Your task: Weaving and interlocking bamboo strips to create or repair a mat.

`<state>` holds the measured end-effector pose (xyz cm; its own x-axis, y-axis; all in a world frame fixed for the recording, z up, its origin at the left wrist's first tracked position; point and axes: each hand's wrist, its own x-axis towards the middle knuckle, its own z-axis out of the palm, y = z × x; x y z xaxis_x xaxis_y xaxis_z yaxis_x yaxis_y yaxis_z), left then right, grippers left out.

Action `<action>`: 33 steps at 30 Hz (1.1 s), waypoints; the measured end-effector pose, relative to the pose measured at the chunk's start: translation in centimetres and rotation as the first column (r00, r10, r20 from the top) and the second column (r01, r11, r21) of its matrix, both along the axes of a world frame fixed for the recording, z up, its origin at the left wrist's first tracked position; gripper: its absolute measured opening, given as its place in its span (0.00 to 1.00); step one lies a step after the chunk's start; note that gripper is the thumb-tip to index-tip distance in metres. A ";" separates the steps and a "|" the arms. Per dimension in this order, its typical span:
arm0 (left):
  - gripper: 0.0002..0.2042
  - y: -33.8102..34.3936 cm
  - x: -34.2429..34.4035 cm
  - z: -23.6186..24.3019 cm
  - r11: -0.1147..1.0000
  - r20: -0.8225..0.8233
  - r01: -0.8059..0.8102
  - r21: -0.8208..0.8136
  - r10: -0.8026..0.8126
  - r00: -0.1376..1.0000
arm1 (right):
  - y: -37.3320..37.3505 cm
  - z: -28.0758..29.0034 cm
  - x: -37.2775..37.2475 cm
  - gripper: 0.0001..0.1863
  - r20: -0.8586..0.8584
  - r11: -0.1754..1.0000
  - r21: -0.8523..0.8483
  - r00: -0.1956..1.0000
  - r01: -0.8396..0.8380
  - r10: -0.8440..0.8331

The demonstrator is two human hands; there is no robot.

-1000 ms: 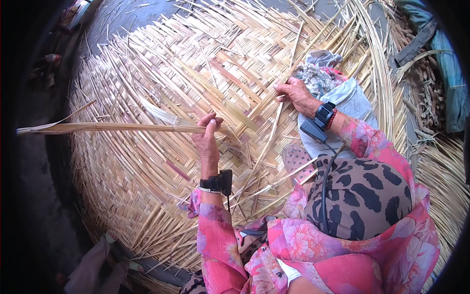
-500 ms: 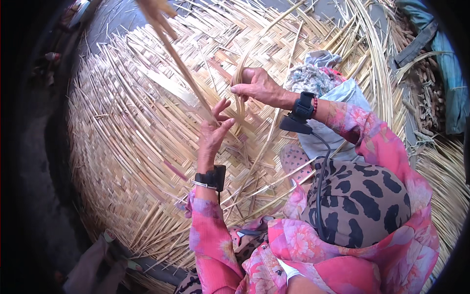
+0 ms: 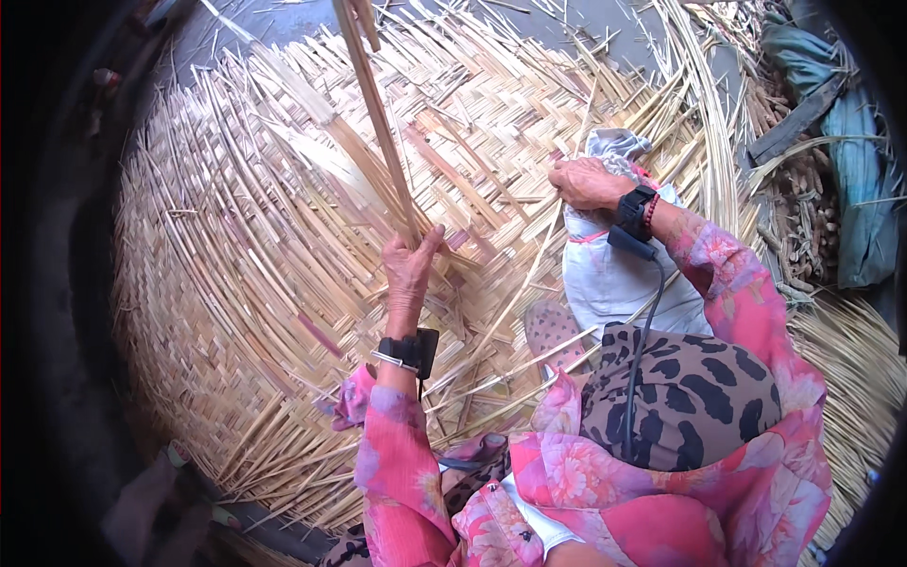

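Note:
My left hand (image 3: 411, 260) is closed on long, flat cane strips (image 3: 376, 123) that rise toward the top of the view, low over a woven cane mat (image 3: 217, 312) with many loose strip ends. My right hand (image 3: 586, 184) is farther right, fingers curled at the top of a pale cloth sack (image 3: 614, 288) with fuzzy grey and pink stuff at its mouth; I cannot make out what the fingers hold. My leopard-print knee (image 3: 680, 406) and dotted footwear (image 3: 553, 335) are below the sack.
Loose pale strips (image 3: 841, 369) lie heaped along the right. Behind them are brown sticks (image 3: 798, 217), a dark slat (image 3: 794, 123) and blue-green sheeting (image 3: 860, 227). Dim shapes like another person's legs (image 3: 151, 506) show at lower left, beside the mat's edge.
The strips in my left hand swung from pointing left to pointing up. My right hand moved leftward to the strips at mid-mat, then back right onto the sack.

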<state>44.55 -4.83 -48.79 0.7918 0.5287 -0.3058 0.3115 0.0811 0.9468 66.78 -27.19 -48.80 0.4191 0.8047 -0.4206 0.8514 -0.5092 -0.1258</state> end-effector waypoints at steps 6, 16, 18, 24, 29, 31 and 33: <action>0.10 -0.1 -0.5 -1.2 0.999 0.035 -0.026 -0.028 0.027 0.999 | 1.2 -0.2 0.7 0.07 -0.127 0.985 -0.022 0.978 -0.171 0.167; 0.11 -1.5 -0.5 -2.4 0.923 0.168 -0.346 0.170 0.319 0.933 | 7.1 1.4 0.8 0.04 0.170 0.871 0.371 0.946 -0.321 0.276; 0.10 -1.3 -0.5 -2.5 0.895 0.155 -0.363 0.257 0.333 0.930 | 9.3 3.2 -0.6 0.04 0.219 0.797 0.454 0.917 -0.398 0.333; 0.14 -0.8 0.0 -2.9 0.974 0.092 -0.212 0.080 0.205 0.975 | 6.9 0.5 0.2 0.03 0.135 0.969 0.197 0.983 -0.152 0.127; 0.17 -0.3 -0.1 -2.3 0.974 0.093 -0.205 0.094 0.196 0.976 | 4.4 -0.8 -1.2 0.14 0.271 0.862 0.457 0.957 -0.220 0.101; 0.17 1.0 -0.5 -3.4 0.990 -0.028 -0.121 0.073 0.123 0.992 | 4.1 -0.4 -2.4 0.16 0.198 0.842 0.508 0.976 -0.182 0.091; 0.16 1.5 0.5 -3.5 0.996 -0.050 -0.087 0.009 0.087 0.995 | 3.8 0.5 -3.7 0.18 -0.074 0.808 0.589 0.997 0.039 0.006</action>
<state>45.02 -3.33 -52.26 0.7265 0.5973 -0.3398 0.3505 0.1034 0.9309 63.09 -23.38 -48.32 0.4225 0.9004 0.1041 0.8215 -0.3319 -0.4636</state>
